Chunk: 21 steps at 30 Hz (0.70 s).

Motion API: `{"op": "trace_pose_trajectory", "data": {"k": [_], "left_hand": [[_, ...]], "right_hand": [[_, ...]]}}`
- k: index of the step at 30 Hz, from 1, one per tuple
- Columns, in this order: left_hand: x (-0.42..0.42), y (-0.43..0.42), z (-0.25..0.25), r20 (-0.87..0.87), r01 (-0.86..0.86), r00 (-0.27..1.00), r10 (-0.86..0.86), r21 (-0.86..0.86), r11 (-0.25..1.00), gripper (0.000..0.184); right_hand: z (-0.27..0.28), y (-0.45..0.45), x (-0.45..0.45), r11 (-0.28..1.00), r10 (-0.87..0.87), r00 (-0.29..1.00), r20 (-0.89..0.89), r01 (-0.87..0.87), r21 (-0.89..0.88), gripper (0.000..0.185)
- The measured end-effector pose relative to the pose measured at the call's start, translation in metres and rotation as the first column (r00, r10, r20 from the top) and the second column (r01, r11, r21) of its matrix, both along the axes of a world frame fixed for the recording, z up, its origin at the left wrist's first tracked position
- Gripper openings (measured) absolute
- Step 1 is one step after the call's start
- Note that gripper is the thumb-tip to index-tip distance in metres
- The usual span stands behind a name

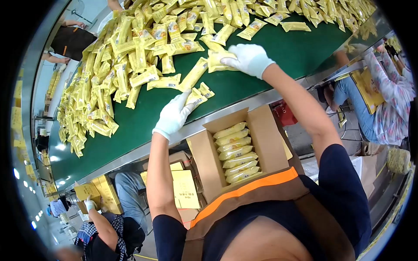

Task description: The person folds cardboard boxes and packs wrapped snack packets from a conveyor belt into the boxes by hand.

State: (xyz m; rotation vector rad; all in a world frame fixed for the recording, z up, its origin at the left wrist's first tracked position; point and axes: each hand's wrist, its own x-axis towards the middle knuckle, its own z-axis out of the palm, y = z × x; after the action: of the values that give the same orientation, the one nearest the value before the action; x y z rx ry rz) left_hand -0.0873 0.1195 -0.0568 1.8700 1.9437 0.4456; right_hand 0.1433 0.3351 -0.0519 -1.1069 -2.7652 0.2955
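Note:
Both my hands wear white gloves and reach over a green conveyor belt point(244, 87). My left hand point(173, 114), at the belt's near edge, is closed around a yellow snack packet point(197, 97); another small packet end shows just beyond it. Further right, my right hand point(250, 61) grips a second yellow packet point(217, 61), its thumb and fingers partly covering the wrapper. Below the belt, in front of my body, an open cardboard box point(266, 143) holds a row of several yellow packets point(235, 152) lying side by side.
A large heap of yellow packets point(126, 56) covers the belt's far and left parts. A metal rail point(143, 150) runs along the near edge. Co-workers sit at left point(102, 226) and right point(383, 100). Yellow folded cartons point(185, 189) lie beside the box.

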Motion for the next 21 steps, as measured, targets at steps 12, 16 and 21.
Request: {"op": "trace_pose_trajectory", "data": {"k": [12, 16, 21], "left_hand": [[0.036, 0.014, -0.003, -0.134, -0.069, 0.986, 0.099, 0.212, 0.975, 0.038], [0.025, 0.021, 0.001, -0.313, -0.005, 0.950, 0.020, 0.049, 0.999, 0.050], [0.004, 0.013, 0.004, -0.170, 0.191, 0.966, -0.194, -0.034, 0.981, 0.058]], "right_hand": [[-0.002, -0.023, 0.066, 0.981, 0.192, 0.980, 0.042, -0.191, -0.021, 0.054], [0.021, 0.081, 0.059, 0.992, -0.023, 0.998, 0.061, 0.030, -0.123, 0.058], [0.013, 0.154, 0.023, 0.991, 0.056, 0.958, 0.280, -0.019, -0.132, 0.079]]}}
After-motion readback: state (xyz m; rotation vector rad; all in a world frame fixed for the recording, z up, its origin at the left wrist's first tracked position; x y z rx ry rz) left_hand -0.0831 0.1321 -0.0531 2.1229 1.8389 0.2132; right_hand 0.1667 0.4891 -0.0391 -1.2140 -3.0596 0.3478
